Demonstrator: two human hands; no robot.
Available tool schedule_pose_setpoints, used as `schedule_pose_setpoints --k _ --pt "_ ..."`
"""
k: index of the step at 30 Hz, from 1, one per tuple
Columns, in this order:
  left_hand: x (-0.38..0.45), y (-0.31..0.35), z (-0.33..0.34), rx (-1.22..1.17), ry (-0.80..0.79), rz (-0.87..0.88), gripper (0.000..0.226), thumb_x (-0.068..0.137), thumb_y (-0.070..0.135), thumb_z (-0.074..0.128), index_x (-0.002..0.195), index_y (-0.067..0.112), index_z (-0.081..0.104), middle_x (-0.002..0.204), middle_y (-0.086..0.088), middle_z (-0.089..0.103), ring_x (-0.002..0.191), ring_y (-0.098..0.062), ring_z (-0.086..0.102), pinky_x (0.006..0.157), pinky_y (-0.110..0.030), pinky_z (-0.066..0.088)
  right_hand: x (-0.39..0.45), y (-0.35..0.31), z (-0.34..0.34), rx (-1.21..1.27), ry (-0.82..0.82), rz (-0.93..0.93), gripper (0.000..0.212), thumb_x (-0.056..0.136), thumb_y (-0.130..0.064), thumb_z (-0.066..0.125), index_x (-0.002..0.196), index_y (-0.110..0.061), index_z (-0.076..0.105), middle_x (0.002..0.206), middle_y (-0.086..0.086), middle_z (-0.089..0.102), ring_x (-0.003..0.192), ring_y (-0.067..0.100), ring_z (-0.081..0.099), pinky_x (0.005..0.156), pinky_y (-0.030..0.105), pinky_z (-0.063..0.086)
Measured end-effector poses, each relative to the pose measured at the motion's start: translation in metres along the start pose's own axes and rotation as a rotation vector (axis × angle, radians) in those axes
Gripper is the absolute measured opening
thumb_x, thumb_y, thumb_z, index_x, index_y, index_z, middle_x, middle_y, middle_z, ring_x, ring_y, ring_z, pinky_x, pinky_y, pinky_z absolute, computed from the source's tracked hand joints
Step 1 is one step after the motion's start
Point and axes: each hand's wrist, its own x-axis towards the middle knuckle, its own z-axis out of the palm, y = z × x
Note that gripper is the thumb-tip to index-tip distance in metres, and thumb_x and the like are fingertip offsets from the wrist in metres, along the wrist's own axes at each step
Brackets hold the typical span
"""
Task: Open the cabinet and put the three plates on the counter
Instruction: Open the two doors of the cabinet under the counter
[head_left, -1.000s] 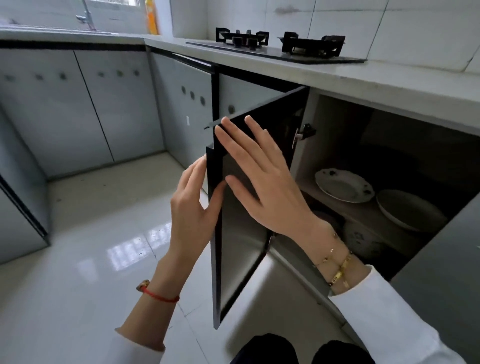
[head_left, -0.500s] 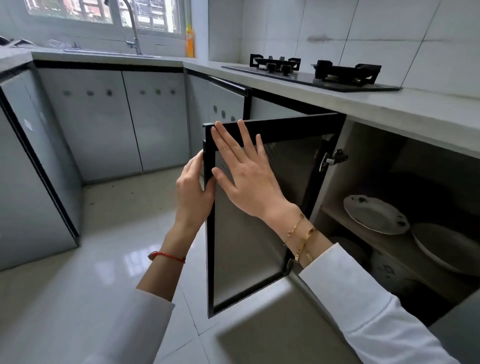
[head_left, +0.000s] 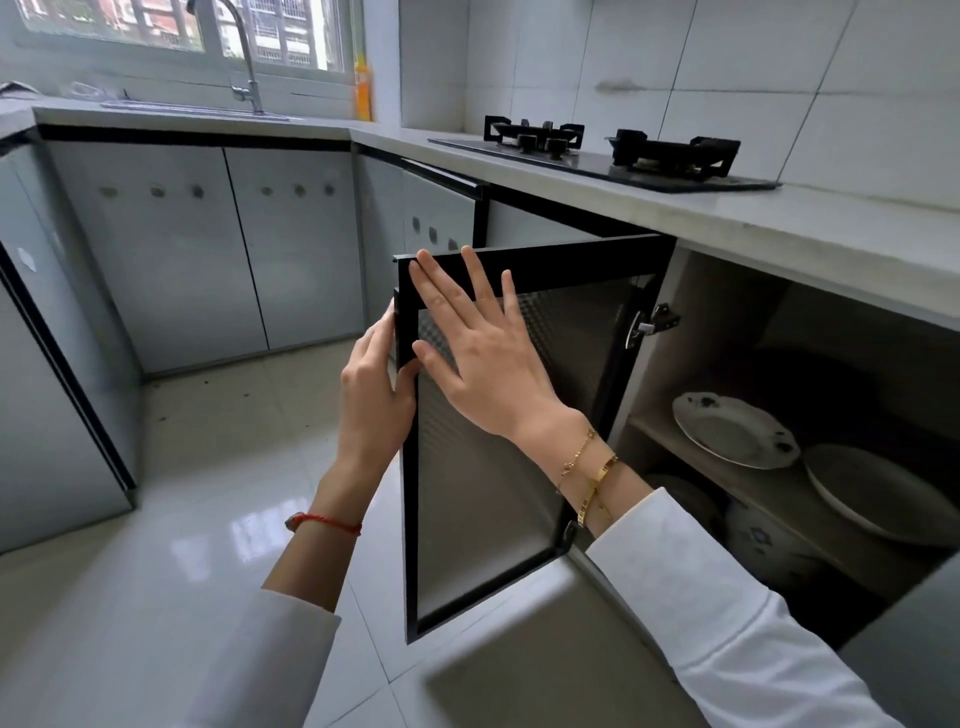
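Note:
The cabinet door (head_left: 519, 467), black-framed with a patterned glass panel, stands swung out under the counter (head_left: 810, 234). My left hand (head_left: 371, 400) holds the door's free edge, thumb on the inner side and fingers behind it. My right hand (head_left: 483, 358) lies flat on the inner face of the door with straight fingers. Inside the open cabinet, a white plate (head_left: 735, 431) with dark marks and a second plate (head_left: 878, 493) rest on the shelf. Below the shelf, another plate (head_left: 685, 499) shows dimly, half hidden by my right sleeve.
A white pot with a blue pattern (head_left: 763, 540) sits on the cabinet's lower level. A black gas stove (head_left: 608, 156) lies on the counter above. A sink tap (head_left: 244, 57) and a yellow bottle (head_left: 363, 88) stand at the far corner. Closed grey cabinets line the left side.
The door has swung further open to the left under both hands, and more of the cabinet's inside shows. My view has risen and turned left.

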Motion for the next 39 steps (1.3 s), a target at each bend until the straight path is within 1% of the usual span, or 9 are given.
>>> schedule_pose_setpoints --k 3,5,7,10,12,17,25,30,39 --pt "-0.008 0.004 0.001 0.025 0.022 -0.001 0.064 0.087 0.000 0.060 0.146 0.007 0.037 0.143 -0.008 0.051 0.134 -0.021 0.045 0.111 -0.012 0.028 -0.009 0.000 -0.006 -0.008 0.029 -0.008 0.064 0.101 -0.042 0.034 0.155 -0.022 0.005 0.164 -0.009 0.002 0.151 0.021 -0.012 0.122 0.053 -0.001" --pt "-0.014 0.009 0.004 0.033 0.043 0.021 0.068 0.087 -0.004 0.058 0.149 0.006 0.031 0.145 -0.011 0.046 0.137 -0.022 0.040 0.113 -0.008 0.022 -0.015 0.000 -0.011 0.013 0.053 0.003 0.064 0.101 -0.041 0.035 0.155 -0.021 0.008 0.164 -0.007 0.006 0.151 0.020 -0.009 0.123 0.052 0.001" --pt "-0.020 0.015 0.007 0.035 0.070 0.053 0.071 0.087 -0.008 0.056 0.150 0.005 0.026 0.150 -0.012 0.038 0.142 -0.021 0.032 0.118 -0.016 0.021 -0.022 0.002 -0.016 0.018 0.085 0.021 0.062 0.101 -0.039 0.037 0.155 -0.019 0.012 0.163 -0.006 0.013 0.152 0.020 -0.003 0.123 0.050 0.005" --pt "-0.029 0.021 0.011 0.085 0.115 0.129 0.070 0.087 -0.008 0.053 0.150 0.004 0.025 0.158 -0.011 0.024 0.148 -0.023 0.019 0.122 -0.037 0.020 -0.035 0.008 -0.024 -0.007 0.135 0.045 0.060 0.101 -0.037 0.037 0.154 -0.017 0.018 0.160 -0.004 0.024 0.151 0.020 0.008 0.123 0.046 0.011" --pt "-0.034 0.025 0.015 0.114 0.118 0.187 0.069 0.087 -0.007 0.052 0.150 0.005 0.026 0.159 -0.008 0.021 0.150 -0.024 0.015 0.122 -0.043 0.017 -0.043 0.013 -0.029 -0.020 0.156 0.065 0.059 0.101 -0.037 0.037 0.153 -0.016 0.019 0.159 -0.003 0.027 0.150 0.020 0.012 0.123 0.044 0.012" --pt "-0.040 0.042 0.030 0.026 0.005 0.330 0.062 0.090 -0.005 0.052 0.148 0.000 0.029 0.157 -0.013 0.027 0.148 -0.028 0.020 0.117 -0.053 0.024 -0.064 0.029 -0.040 -0.088 0.164 0.120 0.060 0.101 -0.038 0.036 0.154 -0.016 0.016 0.160 -0.002 0.024 0.151 0.019 0.010 0.124 0.045 0.012" --pt "-0.039 0.077 0.060 -0.137 -0.123 0.352 0.058 0.092 0.001 0.052 0.147 0.005 0.033 0.155 -0.008 0.032 0.147 -0.021 0.025 0.117 -0.047 0.028 -0.104 0.049 -0.064 -0.114 0.185 0.220 0.060 0.101 -0.038 0.038 0.154 -0.018 0.018 0.160 -0.002 0.024 0.151 0.016 0.008 0.124 0.045 0.012" --pt "-0.044 0.107 0.092 -0.246 -0.198 0.378 0.056 0.091 0.003 0.053 0.145 0.007 0.038 0.150 -0.005 0.041 0.141 -0.018 0.034 0.115 -0.044 0.033 -0.139 0.072 -0.086 -0.193 0.198 0.326 0.059 0.101 -0.038 0.039 0.153 -0.017 0.019 0.160 -0.002 0.023 0.151 0.015 0.008 0.124 0.045 0.013" --pt "-0.065 0.170 0.172 -0.411 -0.446 0.429 0.051 0.094 0.010 0.052 0.144 0.016 0.041 0.145 0.004 0.045 0.138 -0.008 0.036 0.114 -0.036 0.036 -0.213 0.122 -0.127 -0.348 0.266 0.536 0.057 0.102 -0.036 0.040 0.152 -0.014 0.024 0.157 0.002 0.030 0.149 0.017 0.016 0.122 0.044 0.021"
